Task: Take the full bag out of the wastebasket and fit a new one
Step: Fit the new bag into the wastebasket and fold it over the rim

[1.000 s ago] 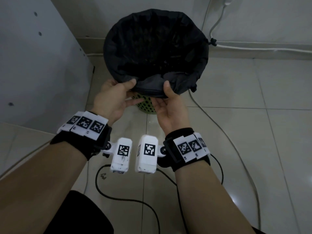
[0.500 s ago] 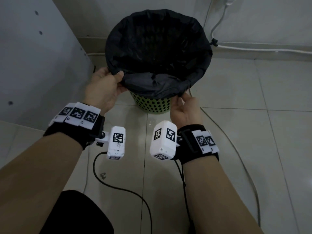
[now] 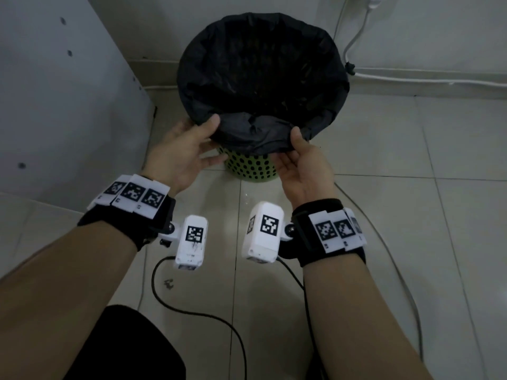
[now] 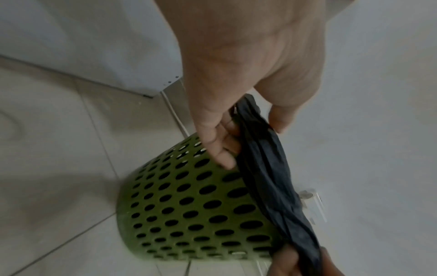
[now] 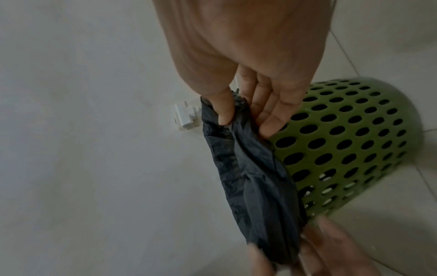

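Fitting the new bag looks like the step in hand. Left hand point(image 3: 182, 154) is pinching the black bag point(image 3: 260, 78) at the basket's near-left rim, thumb on top, fingers beneath. The bag is lining the green basket point(image 3: 251, 167), its near edge bunched. Right hand point(image 3: 304, 168) is pinching the near-right rim likewise. Next move probably calls for pulling this fold down over the rim.

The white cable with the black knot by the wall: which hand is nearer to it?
Right. The right hand pinches the bag on the cable's side; the left hand pinches it opposite.
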`<state>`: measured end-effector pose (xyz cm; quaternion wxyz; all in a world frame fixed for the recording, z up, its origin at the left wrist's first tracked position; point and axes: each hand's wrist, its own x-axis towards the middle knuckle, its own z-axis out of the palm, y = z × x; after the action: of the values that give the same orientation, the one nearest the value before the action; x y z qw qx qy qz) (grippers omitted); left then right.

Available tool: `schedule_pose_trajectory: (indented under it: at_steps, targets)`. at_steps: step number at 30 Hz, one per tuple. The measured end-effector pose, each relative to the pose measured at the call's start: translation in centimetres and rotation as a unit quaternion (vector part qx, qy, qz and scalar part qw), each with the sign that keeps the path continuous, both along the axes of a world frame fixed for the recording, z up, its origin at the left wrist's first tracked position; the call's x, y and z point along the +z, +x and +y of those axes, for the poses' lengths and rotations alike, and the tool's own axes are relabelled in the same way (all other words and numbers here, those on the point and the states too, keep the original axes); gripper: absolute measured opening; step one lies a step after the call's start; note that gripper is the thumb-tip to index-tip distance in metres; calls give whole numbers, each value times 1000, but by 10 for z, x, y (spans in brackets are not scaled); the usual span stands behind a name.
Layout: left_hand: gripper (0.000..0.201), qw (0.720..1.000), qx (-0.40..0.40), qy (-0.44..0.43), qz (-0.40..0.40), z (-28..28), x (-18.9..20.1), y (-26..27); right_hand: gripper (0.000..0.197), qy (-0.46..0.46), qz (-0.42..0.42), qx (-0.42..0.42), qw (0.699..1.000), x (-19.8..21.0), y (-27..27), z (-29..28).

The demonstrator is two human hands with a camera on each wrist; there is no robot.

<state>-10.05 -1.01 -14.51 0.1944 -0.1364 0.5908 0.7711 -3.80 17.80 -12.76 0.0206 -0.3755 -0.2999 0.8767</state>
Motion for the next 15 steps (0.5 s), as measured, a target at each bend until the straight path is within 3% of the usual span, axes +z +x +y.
schedule_pose_trajectory:
  at_steps: [2, 5, 8, 11, 15]
  targets:
    - [60, 998, -62, -4, -31, 2, -3, 7, 10, -9, 8, 10, 1000, 1, -1, -5]
    - [48, 996, -73, 9, -46, 10, -8, 9, 8, -5, 15, 6, 1000, -3, -2, -9]
    - [17, 998, -41, 15, -41, 14, -15, 9, 21, -1, 41, -4, 999, -11, -1, -11]
    - [18, 999, 3, 8, -54, 16, -23, 6, 17, -4, 66, 1, 998, -20, 2, -17]
    - [21, 988, 107, 63, -95, 27, -22, 4, 23, 5, 91, 1, 996, -25, 2, -16]
